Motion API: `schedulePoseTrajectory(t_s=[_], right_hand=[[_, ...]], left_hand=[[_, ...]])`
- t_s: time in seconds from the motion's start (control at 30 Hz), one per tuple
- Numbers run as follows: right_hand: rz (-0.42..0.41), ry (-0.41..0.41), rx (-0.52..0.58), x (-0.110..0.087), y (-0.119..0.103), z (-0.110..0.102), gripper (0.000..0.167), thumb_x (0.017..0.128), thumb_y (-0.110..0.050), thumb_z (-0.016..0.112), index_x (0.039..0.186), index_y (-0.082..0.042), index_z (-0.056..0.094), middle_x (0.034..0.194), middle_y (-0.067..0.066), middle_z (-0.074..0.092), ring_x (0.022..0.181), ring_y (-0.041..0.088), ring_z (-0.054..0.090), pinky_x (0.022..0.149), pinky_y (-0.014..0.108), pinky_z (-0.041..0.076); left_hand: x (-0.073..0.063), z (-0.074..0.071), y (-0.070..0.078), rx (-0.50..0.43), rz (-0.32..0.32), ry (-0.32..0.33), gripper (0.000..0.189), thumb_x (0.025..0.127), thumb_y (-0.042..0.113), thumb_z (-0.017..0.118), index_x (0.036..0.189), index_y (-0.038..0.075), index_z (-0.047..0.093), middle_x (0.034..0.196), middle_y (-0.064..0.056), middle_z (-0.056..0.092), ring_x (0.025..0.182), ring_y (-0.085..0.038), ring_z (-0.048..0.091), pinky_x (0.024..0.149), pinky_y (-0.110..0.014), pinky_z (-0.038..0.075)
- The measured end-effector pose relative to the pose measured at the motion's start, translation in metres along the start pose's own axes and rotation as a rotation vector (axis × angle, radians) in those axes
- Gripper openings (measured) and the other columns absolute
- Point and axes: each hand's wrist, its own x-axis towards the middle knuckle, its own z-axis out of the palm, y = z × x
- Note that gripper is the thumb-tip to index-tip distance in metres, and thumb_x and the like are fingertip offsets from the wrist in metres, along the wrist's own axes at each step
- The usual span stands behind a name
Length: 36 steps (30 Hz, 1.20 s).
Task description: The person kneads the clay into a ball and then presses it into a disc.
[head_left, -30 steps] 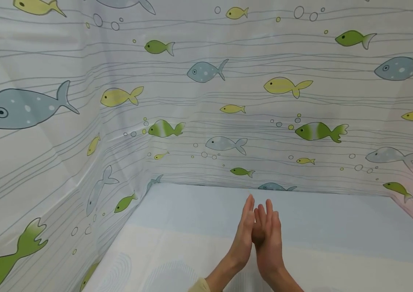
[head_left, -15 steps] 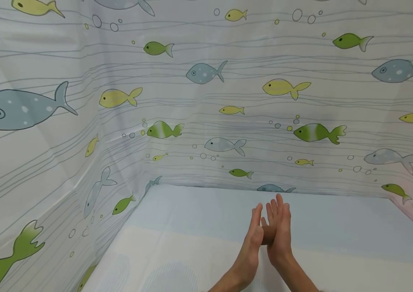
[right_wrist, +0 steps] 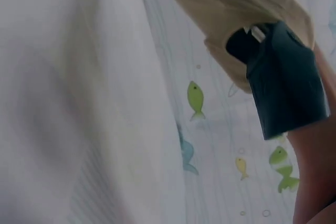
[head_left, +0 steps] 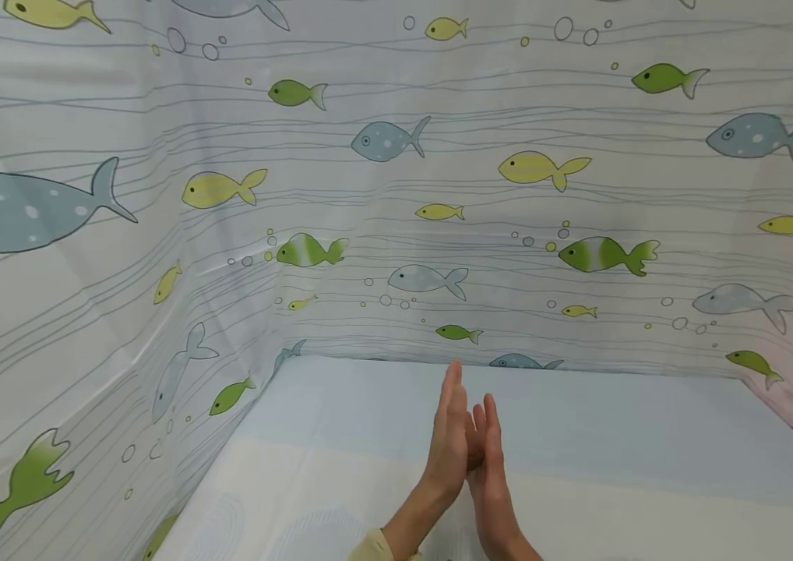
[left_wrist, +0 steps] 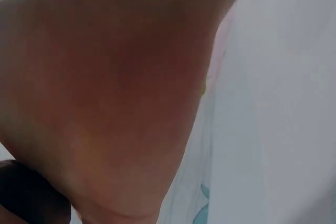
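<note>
In the head view, my left hand (head_left: 447, 448) and right hand (head_left: 493, 487) stand upright, palms facing, above the bed-like surface. Their fingers are straight and point away from me. A small brown lump (head_left: 474, 453) is pressed between the palms, mostly hidden by them; its kind cannot be told. The left fingertips reach farther forward than the right ones. Blurred bare skin (left_wrist: 115, 103) fills much of the left wrist view. The right wrist view catches a beige sleeve (right_wrist: 231, 14) and a dark wrist band (right_wrist: 289, 82), but not the lump.
Below the hands spreads a pale blue and white patterned sheet (head_left: 312, 467). A fish-print curtain (head_left: 340, 195) hangs at the back and both sides, meeting the sheet along its far edge (head_left: 396, 361).
Half a second ago both hands shifted right, the right one farther forward, and the brown lump showed more. Now they are back to the left, with the left hand forward and the right drawn back.
</note>
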Motion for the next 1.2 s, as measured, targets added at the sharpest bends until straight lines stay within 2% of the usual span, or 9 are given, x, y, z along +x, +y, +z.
schedulePoseTrajectory(t_s=[0.2,0.43,0.53,0.6,0.67,0.73,0.87,0.97,1.2], right_hand=[[-0.016,-0.078,0.024,-0.005,-0.003,0.005,0.055,0.107,-0.042,0.000,0.154,-0.031,-0.024,0.161,0.010,-0.028,0.148,0.042,-0.017,0.106,0.077,-0.004],[-0.139,-0.143,0.029,-0.008,-0.003,0.002,0.054,0.108,-0.034,0.000,0.155,-0.028,-0.023,0.158,0.007,-0.035,0.144,0.046,-0.024,0.102,0.080,-0.007],[-0.163,-0.129,0.024,-0.008,-0.003,0.000,0.053,0.108,-0.033,0.002,0.156,-0.027,-0.021,0.159,0.008,-0.033,0.144,0.047,-0.021,0.120,0.051,0.009],[-0.179,-0.121,0.034,-0.008,-0.003,-0.002,0.053,0.108,-0.033,0.002,0.156,-0.026,-0.020,0.159,0.009,-0.031,0.146,0.043,-0.020,0.118,0.028,0.019],[-0.187,-0.109,0.045,-0.008,-0.003,-0.005,0.053,0.108,-0.032,0.001,0.157,-0.025,-0.019,0.160,0.010,-0.029,0.150,0.031,-0.016,0.106,0.010,0.025],[-0.173,-0.086,0.058,-0.008,-0.006,-0.006,0.053,0.108,-0.033,0.000,0.157,-0.025,-0.018,0.162,0.008,-0.025,0.152,0.022,-0.012,0.107,0.012,0.025],[-0.091,-0.008,0.064,-0.004,-0.015,-0.009,0.053,0.107,-0.039,0.002,0.158,-0.033,-0.011,0.165,0.000,-0.016,0.153,0.020,-0.008,0.119,0.039,0.014],[-0.008,0.066,0.096,0.002,-0.020,-0.012,0.055,0.106,-0.048,0.006,0.158,-0.036,-0.007,0.166,-0.004,-0.008,0.153,0.020,-0.008,0.117,0.059,0.001],[0.099,0.216,0.206,0.015,-0.021,-0.020,0.066,0.103,-0.058,0.017,0.160,-0.030,0.000,0.167,-0.003,0.000,0.153,0.018,0.001,0.120,0.052,-0.002]], left_hand=[[0.010,-0.010,-0.003,0.017,-0.008,0.026,0.063,0.106,0.044,0.019,0.160,0.011,0.012,0.166,-0.004,0.012,0.152,-0.026,0.011,0.120,-0.057,0.005],[0.012,-0.010,-0.006,-0.023,-0.059,0.012,0.063,0.106,0.046,0.020,0.160,0.015,0.010,0.166,0.000,0.012,0.152,-0.023,0.008,0.119,-0.057,0.005],[0.012,-0.008,-0.008,-0.036,-0.062,-0.002,0.062,0.106,0.044,0.019,0.160,0.014,0.010,0.166,0.000,0.011,0.152,-0.022,0.008,0.120,-0.056,0.005],[0.011,-0.006,-0.009,-0.050,-0.066,-0.018,0.062,0.106,0.042,0.019,0.160,0.013,0.009,0.166,-0.001,0.011,0.152,-0.022,0.008,0.120,-0.054,0.005],[0.010,-0.004,-0.011,-0.058,-0.074,-0.031,0.061,0.106,0.042,0.019,0.160,0.014,0.010,0.165,0.000,0.013,0.152,-0.020,0.008,0.120,-0.052,0.004],[0.009,-0.003,-0.015,-0.062,-0.086,-0.051,0.062,0.106,0.044,0.018,0.160,0.014,0.010,0.165,0.000,0.013,0.152,-0.021,0.008,0.120,-0.052,0.004],[0.003,0.001,-0.023,-0.049,-0.102,-0.092,0.064,0.105,0.048,0.017,0.160,0.016,0.012,0.165,0.000,0.014,0.152,-0.021,0.009,0.120,-0.053,0.003],[-0.002,0.005,-0.026,-0.029,-0.088,-0.133,0.063,0.105,0.047,0.016,0.160,0.017,0.011,0.165,0.001,0.015,0.152,-0.019,0.010,0.120,-0.054,0.005],[-0.013,0.015,-0.026,0.000,-0.027,-0.200,0.061,0.106,0.043,0.017,0.160,0.015,0.008,0.165,0.004,0.010,0.152,-0.017,0.009,0.119,-0.055,0.007]])
